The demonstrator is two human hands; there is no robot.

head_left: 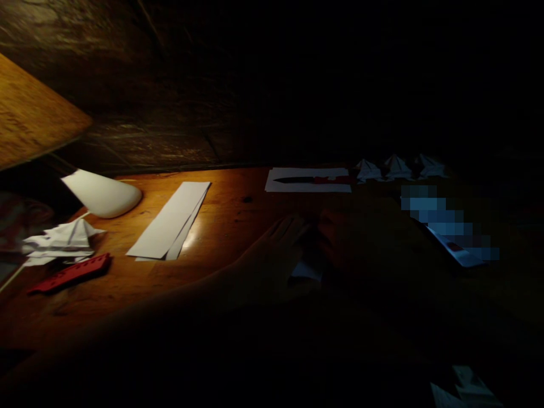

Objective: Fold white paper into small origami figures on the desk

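In the dim middle of the table, a small piece of white paper [308, 270] lies between my two hands. My left hand [280, 243] reaches in from the lower left and is closed on the paper, its fingers bent together over the far side. Close by on the right is my right hand [335, 235], in such deep shadow that its finger shape and grip do not show clearly. Part of the paper is hidden under the hands.
White paper strips [170, 221] lie to the left. A knife [312, 179] rests on stacked paper [276, 186] at the back, beside folded paper pieces [397, 168]. Farther left are a lamp base [104, 195], crumpled-looking folded paper [68, 241] and a red handle-like object [72, 273]. A phone-like lit object [457, 246] lies right.
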